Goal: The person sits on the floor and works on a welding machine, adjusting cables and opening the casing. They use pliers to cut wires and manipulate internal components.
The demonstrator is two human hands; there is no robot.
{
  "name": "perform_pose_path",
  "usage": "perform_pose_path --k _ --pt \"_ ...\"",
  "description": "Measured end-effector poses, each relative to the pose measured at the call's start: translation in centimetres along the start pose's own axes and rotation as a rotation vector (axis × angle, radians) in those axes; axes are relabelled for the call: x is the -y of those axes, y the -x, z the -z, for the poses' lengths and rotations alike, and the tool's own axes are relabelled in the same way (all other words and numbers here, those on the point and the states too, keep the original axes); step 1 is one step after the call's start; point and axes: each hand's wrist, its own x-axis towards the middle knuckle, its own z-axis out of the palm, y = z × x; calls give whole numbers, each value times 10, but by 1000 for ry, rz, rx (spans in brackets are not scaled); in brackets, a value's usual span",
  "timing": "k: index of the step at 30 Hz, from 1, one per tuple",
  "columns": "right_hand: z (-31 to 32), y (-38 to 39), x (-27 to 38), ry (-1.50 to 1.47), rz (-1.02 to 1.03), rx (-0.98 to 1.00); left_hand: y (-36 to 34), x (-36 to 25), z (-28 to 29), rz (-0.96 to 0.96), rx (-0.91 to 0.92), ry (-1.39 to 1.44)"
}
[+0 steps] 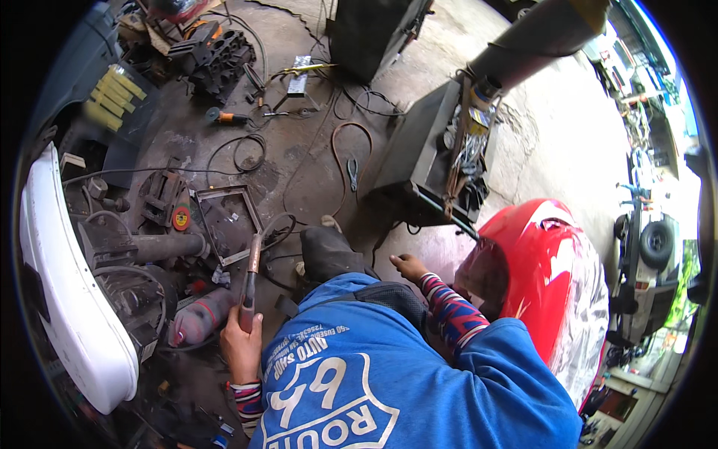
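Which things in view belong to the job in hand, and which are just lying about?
In the job:
tool with a copper-coloured neck, held in the left hand
possibly the square metal frame, near the tool's far end

Apparently just lying about:
pliers
orange-and-black power tool
pinkish-grey cylinder
curved white panel

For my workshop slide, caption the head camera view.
Left hand gripping a dark-and-copper tool near a rectangular metal frame; right hand curled near a curved, glossy red panel.

Concrete floor [535,142] | pliers [351,171] | reddish hose [334,142] | metal frame [253,208] | orange tool [228,117], perhaps a grinder
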Motion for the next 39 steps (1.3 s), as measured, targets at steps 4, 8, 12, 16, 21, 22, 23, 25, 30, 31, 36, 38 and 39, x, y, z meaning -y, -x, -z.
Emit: perform_pose_path --k 4,8,12,16,21,22,23,25,30,31,36,38,39 --pt "-5 31 -60 -70 -211 4 5 46 -30 59 26 49" --pt "-16 49 -76 -126 -212 -10 23 107 -64 232 57 247" --pt "-22 47 -79 -174 -106 40 61 168 -110 131 -142 14" --pt "-19 33 -87 -153 -30 87 136 196 -145 402 -148 -264" --pt "-20 22 -115 -203 25 1 214 207 -155 519 -115 -339" --pt "-22 25 -126 -233 11 -26 225 210 -154 524 -119 -343" --pt "-24 27 -136 -212 -15 -61 234 215 -154 523 -117 -343" --pt "-32 39 -161 -239 -28 -34 247 227 -157 520 -120 -338" --pt "-54 77 -213 -187 -174 101 260 272 -167 488 -145 -302" --pt "-58 85 -221 -176 -228 115 259 281 -170 471 -148 -289" --pt "-83 123 -239 -300 -234 84 243 308 -170 381 -173 -242" --pt "-96 138 -239 -365 -226 47 240 307 -157 398 -184 -294" --pt "-105 145 -237 -411 -248 16 240 304 -149 408 -184 -326"
